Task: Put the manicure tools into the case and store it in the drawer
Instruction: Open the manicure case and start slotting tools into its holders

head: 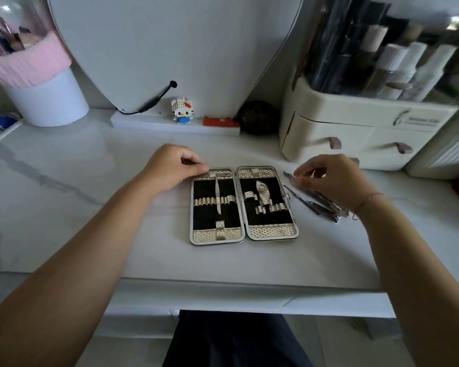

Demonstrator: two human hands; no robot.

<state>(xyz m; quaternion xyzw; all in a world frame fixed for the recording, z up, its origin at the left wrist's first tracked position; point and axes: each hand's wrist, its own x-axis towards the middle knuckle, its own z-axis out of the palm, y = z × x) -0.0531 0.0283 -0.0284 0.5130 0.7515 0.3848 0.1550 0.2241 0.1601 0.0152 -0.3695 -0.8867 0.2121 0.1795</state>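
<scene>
Since these are thin, stiff steel bits, I'd guess they're light but slick, so grab mid-shaft, not the pointy ends. The case (272, 231) lies open flat on the table (90, 207), two pieces already strapped in. Left hand (174, 168) sits curled on its 11 o'clock corner; can't tell if it's pinching the rim. Right hand (334, 181), at the case's 3 o'clock, pinches one of the loose tools (326, 205).
</scene>
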